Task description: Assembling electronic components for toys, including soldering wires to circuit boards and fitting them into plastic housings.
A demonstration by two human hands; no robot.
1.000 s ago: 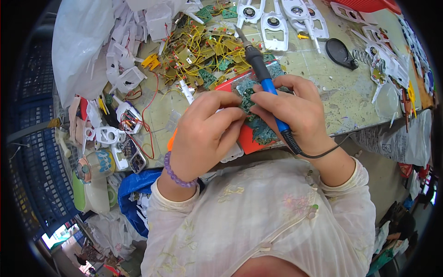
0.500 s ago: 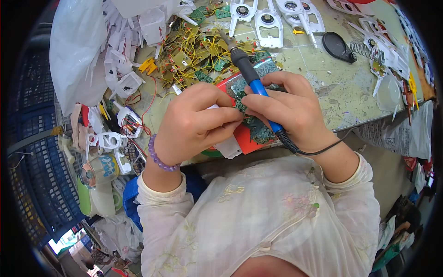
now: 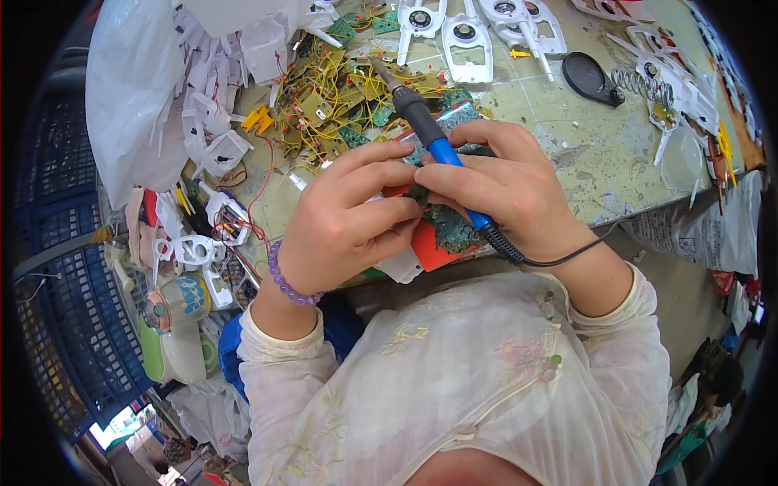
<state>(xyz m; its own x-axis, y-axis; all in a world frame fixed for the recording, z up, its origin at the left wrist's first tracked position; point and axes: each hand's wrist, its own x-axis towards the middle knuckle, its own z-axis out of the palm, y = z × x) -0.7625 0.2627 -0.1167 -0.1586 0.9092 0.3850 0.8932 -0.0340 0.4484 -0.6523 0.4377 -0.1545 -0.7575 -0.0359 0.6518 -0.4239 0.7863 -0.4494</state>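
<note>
A soldering iron with a blue handle and black grip lies across my right hand, whose fingers are closed around it. Its metal tip points up and left over the wired boards. My left hand, with a purple bead bracelet, is closed in a pinch, fingertips meeting those of my right hand. From under the left hand sticks out a white plastic part, which the hand appears to hold. A small dark green piece shows between both hands' fingertips. Beneath lie green circuit boards on a red sheet.
A heap of small boards with yellow wires lies beyond my hands. White plastic housings pile up at the left, beside a blue crate. White frames, a black round-ended part and a spring lie far right.
My left hand's fingers have shifted up and closer to the right hand's fingertips. The soldering iron has moved slightly left and up with my right hand.
</note>
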